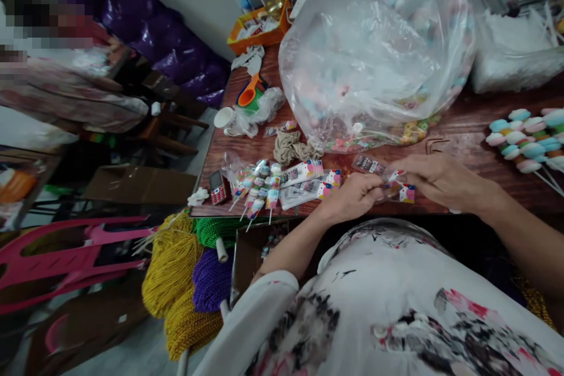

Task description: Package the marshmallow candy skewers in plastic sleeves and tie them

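Fingers [375, 187] of two hands [355, 195] [445, 179] on wrapping [393, 187]

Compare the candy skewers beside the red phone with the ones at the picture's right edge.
Wrapping: the phone-side skewers show printed wrappers with coloured spots; the right-edge skewers show no such print.
Direction: the phone-side skewers' sticks point down or down-left in the picture; the right-edge skewers' sticks point down-right.
Framing: the phone-side skewers are fully in frame; the right-edge skewers are cut off.
Both carry pastel pieces on pale sticks.
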### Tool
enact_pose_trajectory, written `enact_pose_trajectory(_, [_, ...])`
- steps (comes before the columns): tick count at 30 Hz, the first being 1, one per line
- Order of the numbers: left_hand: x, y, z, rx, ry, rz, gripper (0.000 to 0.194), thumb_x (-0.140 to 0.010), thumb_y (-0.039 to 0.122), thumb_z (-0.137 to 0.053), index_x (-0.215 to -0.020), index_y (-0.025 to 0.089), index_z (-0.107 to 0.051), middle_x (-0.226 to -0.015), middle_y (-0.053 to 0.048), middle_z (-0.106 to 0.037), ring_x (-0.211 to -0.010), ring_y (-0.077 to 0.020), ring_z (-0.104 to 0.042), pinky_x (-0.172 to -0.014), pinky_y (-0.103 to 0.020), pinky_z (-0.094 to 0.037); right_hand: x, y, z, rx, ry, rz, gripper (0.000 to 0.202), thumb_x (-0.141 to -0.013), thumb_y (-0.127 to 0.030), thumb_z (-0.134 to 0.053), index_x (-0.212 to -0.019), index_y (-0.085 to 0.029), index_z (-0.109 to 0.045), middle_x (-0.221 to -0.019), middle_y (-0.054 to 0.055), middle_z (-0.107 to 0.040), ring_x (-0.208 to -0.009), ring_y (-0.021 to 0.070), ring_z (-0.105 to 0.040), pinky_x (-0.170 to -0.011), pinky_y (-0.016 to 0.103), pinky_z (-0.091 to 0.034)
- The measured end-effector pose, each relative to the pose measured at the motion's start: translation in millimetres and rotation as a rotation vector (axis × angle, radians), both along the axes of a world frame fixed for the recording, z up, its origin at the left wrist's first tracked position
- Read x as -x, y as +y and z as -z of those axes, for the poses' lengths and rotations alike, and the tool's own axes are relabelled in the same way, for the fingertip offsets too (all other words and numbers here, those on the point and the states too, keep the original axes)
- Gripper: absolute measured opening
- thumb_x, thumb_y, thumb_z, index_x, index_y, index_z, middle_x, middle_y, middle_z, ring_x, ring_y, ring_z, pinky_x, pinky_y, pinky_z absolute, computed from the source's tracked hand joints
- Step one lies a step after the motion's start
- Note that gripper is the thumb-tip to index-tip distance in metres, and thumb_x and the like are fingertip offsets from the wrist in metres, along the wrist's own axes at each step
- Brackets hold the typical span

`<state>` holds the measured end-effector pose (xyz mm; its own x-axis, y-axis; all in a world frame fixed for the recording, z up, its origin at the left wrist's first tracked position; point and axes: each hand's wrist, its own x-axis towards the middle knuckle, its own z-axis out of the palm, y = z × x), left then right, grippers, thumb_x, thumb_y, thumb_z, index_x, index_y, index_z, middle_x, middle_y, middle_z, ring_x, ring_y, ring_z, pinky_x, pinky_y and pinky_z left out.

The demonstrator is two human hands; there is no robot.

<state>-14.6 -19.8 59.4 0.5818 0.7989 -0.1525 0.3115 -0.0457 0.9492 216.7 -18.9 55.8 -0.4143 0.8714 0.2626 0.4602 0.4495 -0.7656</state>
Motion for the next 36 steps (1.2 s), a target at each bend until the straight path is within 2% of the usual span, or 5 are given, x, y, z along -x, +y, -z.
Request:
enact_pose_trajectory(7, [-25, -22, 13.7, 0.440, -0.364, -0.442, 0.049, -0.070, 0.060, -0.074, -0.065, 0.014, -0.060, -0.053, 0.005, -0.049, -0.041, -0.0029, -0.034, -0.042, -0.019, -0.026, 36, -31, 22.8, 0.148, 0.383, 0.272, 0.013, -0.084, -0.033, -0.067, -0.088, -0.021, -0.071, -0.072, -0.001, -0.062, -0.066, 0.0132, -0.054, -0.064, 0.027, -0.044])
enact_pose_trajectory(17, [-9, -27, 30.8, 0.812, -0.554, -0.279, 0.044, -0.063, 0.051, -0.085, -0.074, 0.012, -0.068, -0.069, -0.001, -0.065, -0.064, -0.0106, -0.059, -0.067, -0.023, -0.047, 49, -27, 32.9, -0.090, 0.340, 0.174, 0.009, -0.086, -0.024, -0.062, -0.081, -0.022, -0.069, -0.072, 0.004, -0.063, -0.066, 0.0149, -0.056, -0.060, 0.030, -0.044])
enact_pose_trajectory(27, [-13, -23, 31.5, 0.812, -0.587, -0.204, 0.038, -0.068, 0.046, -0.079, -0.070, 0.012, -0.062, -0.067, -0.005, -0.067, -0.062, -0.0143, -0.063, -0.066, -0.027, -0.054, 55, -29, 39.3, 0.014, 0.373, 0.426, 0.017, -0.091, -0.031, -0.055, -0.096, -0.023, -0.068, -0.081, 0.004, -0.068, -0.070, 0.0163, -0.060, -0.065, 0.032, -0.049])
enact_pose_trajectory(30, [-7, -25, 36.2, 0.898, -0.581, -0.172, 0.033, -0.065, 0.039, -0.079, -0.071, 0.013, -0.061, -0.063, -0.003, -0.065, -0.057, -0.0157, -0.063, -0.063, -0.034, -0.057, 29, -31, 35.3, -0.400, -0.015, 0.137, 0.029, -0.087, -0.021, -0.060, -0.111, -0.034, -0.070, -0.122, 0.005, -0.068, -0.111, 0.0240, -0.060, -0.095, 0.044, -0.043])
enact_pose_trajectory(36, [-2, -30, 46.5, 1.045, -0.354, 0.262, 0.033, -0.066, 0.040, -0.081, -0.070, 0.014, -0.063, -0.061, 0.000, -0.058, -0.054, -0.0122, -0.056, -0.056, -0.029, -0.053, 0, -38, 34.9, -0.705, -0.319, -0.320, 0.041, -0.088, -0.008, -0.053, -0.118, -0.032, -0.065, -0.113, 0.002, -0.074, -0.115, 0.0224, -0.062, -0.100, 0.047, -0.036])
